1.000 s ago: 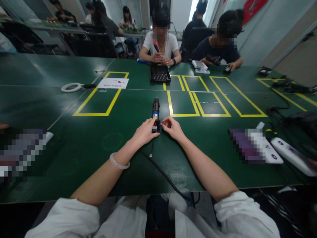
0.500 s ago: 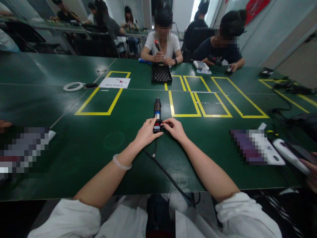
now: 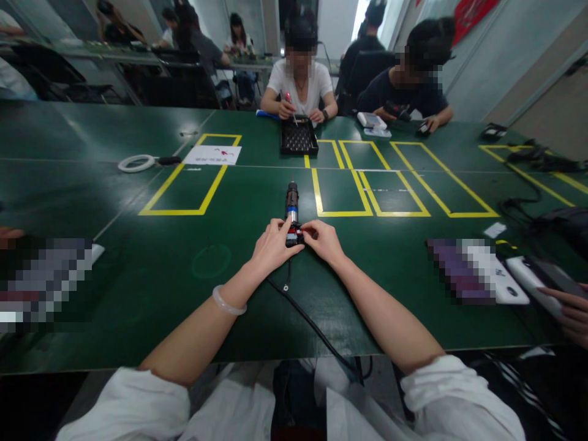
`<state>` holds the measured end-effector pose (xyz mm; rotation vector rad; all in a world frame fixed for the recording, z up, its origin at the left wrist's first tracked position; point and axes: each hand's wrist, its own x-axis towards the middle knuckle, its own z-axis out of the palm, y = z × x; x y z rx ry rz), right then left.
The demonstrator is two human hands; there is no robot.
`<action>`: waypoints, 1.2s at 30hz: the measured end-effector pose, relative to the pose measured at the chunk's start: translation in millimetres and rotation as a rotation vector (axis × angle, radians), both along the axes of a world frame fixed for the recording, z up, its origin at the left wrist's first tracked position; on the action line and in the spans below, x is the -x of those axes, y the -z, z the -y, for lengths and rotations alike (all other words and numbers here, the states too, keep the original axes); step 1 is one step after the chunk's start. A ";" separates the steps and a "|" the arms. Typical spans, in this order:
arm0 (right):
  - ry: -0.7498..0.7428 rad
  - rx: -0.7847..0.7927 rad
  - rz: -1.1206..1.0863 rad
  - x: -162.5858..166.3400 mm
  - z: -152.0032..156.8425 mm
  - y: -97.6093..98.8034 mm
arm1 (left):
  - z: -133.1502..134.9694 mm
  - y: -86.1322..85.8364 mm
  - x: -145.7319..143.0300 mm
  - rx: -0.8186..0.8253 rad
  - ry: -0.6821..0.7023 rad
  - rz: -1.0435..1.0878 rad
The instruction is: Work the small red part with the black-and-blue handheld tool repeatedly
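An electric screwdriver [image 3: 293, 197] lies on the green table with its thin bit pointing away from me. Its silver and blue motor part and some red and black inner parts are exposed at the near end. My left hand [image 3: 274, 244] is closed around that near end, thumb and fingers pressing on its sides. From the right, my right hand [image 3: 325, 240] pinches at the small red and black parts there; its fingertips hide what exactly it grips. A black cable [image 3: 316, 327] with a small metal ring terminal [image 3: 285, 288] beside it runs from the tool toward the table's front edge.
Yellow tape rectangles [image 3: 204, 212] mark the table [image 3: 160, 269]. Across from me, a co-worker holds a red-handled tool [image 3: 288, 98] over a black tray [image 3: 298, 150] of small parts. A paper sheet [image 3: 214, 155] and white cable coil [image 3: 136, 163] lie left; phones [image 3: 514, 291] lie right.
My hands and the screwdriver have barely moved. Opposite, the co-worker has tipped the red-handled tool so its tip points down into the tray. At far right, another person's hand has shifted on a white device.
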<state>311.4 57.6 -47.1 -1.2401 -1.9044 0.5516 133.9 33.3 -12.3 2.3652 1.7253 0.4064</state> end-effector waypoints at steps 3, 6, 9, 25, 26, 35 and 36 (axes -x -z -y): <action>0.005 0.036 -0.026 -0.4 0.3 -2.5 | 0.7 -0.9 0.2 0.003 -0.003 -0.016; 0.057 0.056 -0.024 -0.3 0.6 -3.9 | 1.8 -3.6 -1.6 -0.004 -0.002 -0.046; 0.091 0.060 -0.042 0.4 0.8 -3.7 | 1.2 -6.6 -5.8 -0.026 -0.016 -0.080; -0.010 0.069 -0.176 -2.8 0.1 -1.1 | -12.4 -8.5 -14.3 -0.017 -0.097 -0.140; -0.023 0.076 -0.167 -3.0 0.2 -1.2 | -12.5 -9.2 -12.2 -0.021 -0.093 -0.157; -0.059 0.088 -0.168 -7.0 -2.7 3.4 | -5.3 -18.5 38.4 -0.021 -0.122 -0.293; -0.060 0.089 -0.170 -7.2 -2.8 3.4 | -3.5 -19.8 47.8 -0.011 -0.138 -0.303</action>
